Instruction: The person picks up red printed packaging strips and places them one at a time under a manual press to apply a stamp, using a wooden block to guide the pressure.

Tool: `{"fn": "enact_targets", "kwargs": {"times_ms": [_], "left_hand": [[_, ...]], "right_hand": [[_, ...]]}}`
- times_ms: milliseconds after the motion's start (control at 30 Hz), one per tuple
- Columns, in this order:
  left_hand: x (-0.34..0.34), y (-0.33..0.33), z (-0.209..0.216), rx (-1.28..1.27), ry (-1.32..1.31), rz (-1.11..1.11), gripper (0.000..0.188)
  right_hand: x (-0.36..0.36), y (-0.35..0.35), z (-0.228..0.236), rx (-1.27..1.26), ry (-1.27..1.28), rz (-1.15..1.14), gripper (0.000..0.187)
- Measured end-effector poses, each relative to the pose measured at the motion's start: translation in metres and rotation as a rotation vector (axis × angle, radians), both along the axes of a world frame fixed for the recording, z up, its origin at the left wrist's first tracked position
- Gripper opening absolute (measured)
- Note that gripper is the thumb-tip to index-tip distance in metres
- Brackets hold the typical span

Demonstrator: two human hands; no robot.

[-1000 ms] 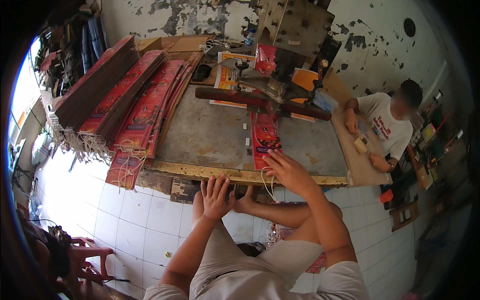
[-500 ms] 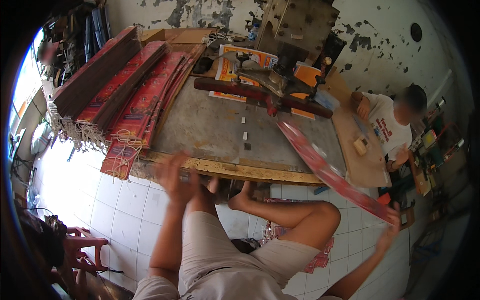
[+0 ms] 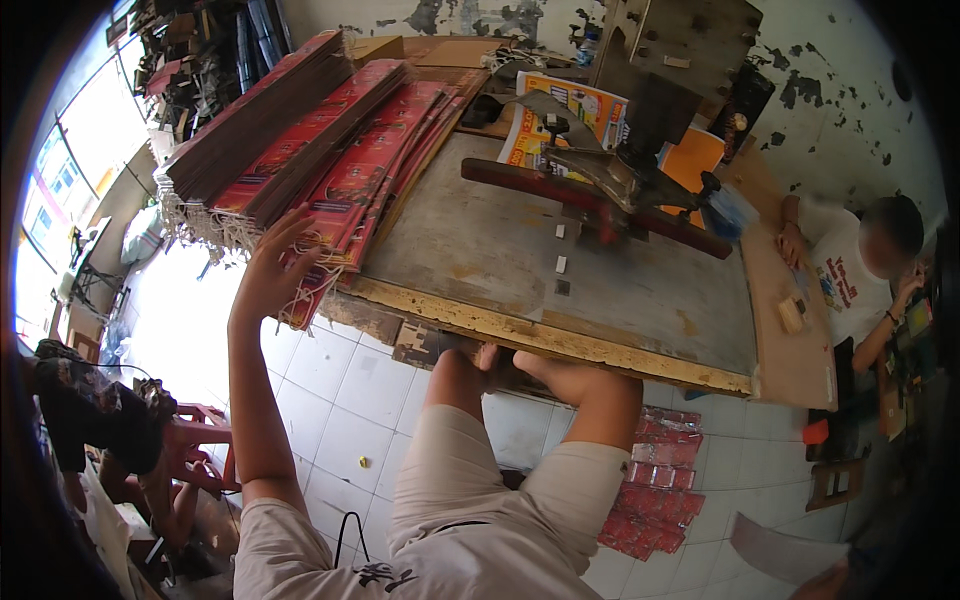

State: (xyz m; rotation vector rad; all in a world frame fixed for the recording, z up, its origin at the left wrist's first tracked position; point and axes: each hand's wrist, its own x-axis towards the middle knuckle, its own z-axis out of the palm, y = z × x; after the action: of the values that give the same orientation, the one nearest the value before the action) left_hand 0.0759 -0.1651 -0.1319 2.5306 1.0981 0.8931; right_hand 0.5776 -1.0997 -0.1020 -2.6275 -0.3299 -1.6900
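Note:
My left hand [image 3: 272, 268] is raised with its fingers spread, touching the near end of the stacked long red printed sheets [image 3: 340, 160] on the table's left side. White string loops hang from the stack's ends. My right hand [image 3: 825, 583] shows only partly at the lower right edge, gripping the end of a pale grey sheet [image 3: 778, 548] above the floor. A pile of red printed sheets [image 3: 655, 490] lies on the tiles beside my right knee.
The grey work table [image 3: 560, 330] has a worn wooden front edge, with my feet tucked under it. A dark metal press [image 3: 640, 170] with a red bar stands at the back. Another person [image 3: 850, 280] sits at the right. A red stool [image 3: 195, 440] stands at the left.
My right hand pulled a long red sheet off the table and swung it down to the right. My left hand moved from the table's front edge up to the red stack.

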Motion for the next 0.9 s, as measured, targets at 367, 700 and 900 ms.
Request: {"fn": "enact_targets", "kwargs": {"times_ms": [367, 700, 900], "left_hand": [[0.009, 0.002, 0.033, 0.228, 0.154, -0.154, 0.041], [0.061, -0.241, 0.039, 0.158, 0.282, -0.757, 0.040], [0.099, -0.292, 0.002, -0.087, -0.142, -1.227, 0.044]], "right_hand": [[-0.073, 0.317, -0.265, -0.076, 1.337, 0.675, 0.036], [-0.199, 0.615, -0.146, 1.147, 2.754, 1.743, 0.054], [-0.158, 0.590, -0.114, 0.514, 2.355, 1.779, 0.078]]}}
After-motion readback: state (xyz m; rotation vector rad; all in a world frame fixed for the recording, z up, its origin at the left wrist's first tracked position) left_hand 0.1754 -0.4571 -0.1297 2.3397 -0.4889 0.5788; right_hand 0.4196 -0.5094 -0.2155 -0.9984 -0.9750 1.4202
